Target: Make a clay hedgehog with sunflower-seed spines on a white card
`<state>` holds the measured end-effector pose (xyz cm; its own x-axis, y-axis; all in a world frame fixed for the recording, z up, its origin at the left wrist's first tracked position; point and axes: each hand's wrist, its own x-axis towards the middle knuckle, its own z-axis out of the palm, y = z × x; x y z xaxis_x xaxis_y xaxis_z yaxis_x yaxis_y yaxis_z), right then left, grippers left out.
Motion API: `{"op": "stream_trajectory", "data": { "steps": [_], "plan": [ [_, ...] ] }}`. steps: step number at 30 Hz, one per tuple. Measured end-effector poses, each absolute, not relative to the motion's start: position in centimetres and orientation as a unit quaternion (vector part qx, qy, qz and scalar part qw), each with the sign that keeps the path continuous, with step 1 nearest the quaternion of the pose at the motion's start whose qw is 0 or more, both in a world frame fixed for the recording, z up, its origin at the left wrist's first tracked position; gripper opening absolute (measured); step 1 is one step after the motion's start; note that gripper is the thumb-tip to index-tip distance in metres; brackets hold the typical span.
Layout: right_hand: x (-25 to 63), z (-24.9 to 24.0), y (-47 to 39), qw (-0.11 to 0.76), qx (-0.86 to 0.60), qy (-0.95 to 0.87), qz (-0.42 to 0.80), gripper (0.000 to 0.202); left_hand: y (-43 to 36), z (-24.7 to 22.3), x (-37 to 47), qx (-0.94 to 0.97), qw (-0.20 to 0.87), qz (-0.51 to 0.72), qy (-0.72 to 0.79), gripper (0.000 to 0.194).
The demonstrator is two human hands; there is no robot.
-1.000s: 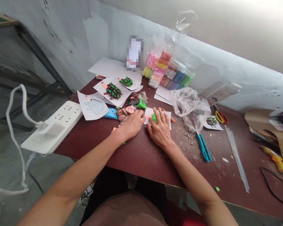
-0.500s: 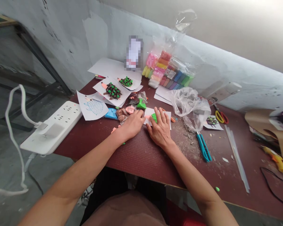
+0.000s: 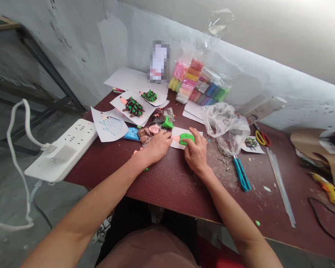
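A white card lies on the brown table, bearing a flattened green clay shape with a pink clay tip at its left. My right hand rests over the card's right part, fingers apart and bent, a fingertip at the green clay. At the card's left edge is my left hand, fingers bent together; whatever is under its fingertips is hidden. Just beyond it sit a green clay lump, a pink lump and a brown clay packet.
Hedgehog cards lie at the back left, beside a power strip. Bags of coloured clay lean on the wall. A crumpled plastic bag, seeds, a teal cutter, scissors and a glue gun are rightward.
My right hand has lifted and shifted slightly right, its fingers now bent, uncovering more of the green clay. My left hand has barely moved.
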<state>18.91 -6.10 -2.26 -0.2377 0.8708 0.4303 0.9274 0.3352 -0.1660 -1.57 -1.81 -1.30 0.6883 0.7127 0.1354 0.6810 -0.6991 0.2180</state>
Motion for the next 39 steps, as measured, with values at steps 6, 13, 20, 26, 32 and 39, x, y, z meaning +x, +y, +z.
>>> {"op": "stream_trajectory", "data": {
  "steps": [6, 13, 20, 26, 32, 39],
  "plan": [
    [18.2, -2.3, -6.6, 0.193, -0.552, -0.808, -0.066, 0.037, -1.8, -1.3, -1.6, 0.911, 0.083, 0.106, 0.391, 0.036],
    [17.8, -2.2, -7.0, 0.155, -0.540, -0.824, -0.066, 0.036, -1.8, -1.3, -1.6, 0.914, 0.074, 0.107, 0.383, 0.035],
    [17.7, -2.3, -7.0, 0.152, -0.535, -0.828, -0.072, 0.038, -1.9, -1.2, -1.5, 0.913, 0.078, 0.106, 0.386, 0.036],
    [17.6, -2.3, -6.9, 0.158, -0.535, -0.827, -0.075, 0.041, -1.9, -1.3, -1.6, 0.912, 0.090, 0.110, 0.385, 0.036],
    [17.2, -1.8, -6.9, 0.129, -0.558, -0.816, -0.076, 0.038, -1.8, -1.4, -1.6, 0.918, 0.066, 0.108, 0.377, 0.034],
    [17.1, -1.9, -6.9, 0.148, -0.550, -0.818, -0.078, 0.036, -1.8, -1.6, -1.6, 0.916, 0.073, 0.114, 0.378, 0.034]
  ]
}}
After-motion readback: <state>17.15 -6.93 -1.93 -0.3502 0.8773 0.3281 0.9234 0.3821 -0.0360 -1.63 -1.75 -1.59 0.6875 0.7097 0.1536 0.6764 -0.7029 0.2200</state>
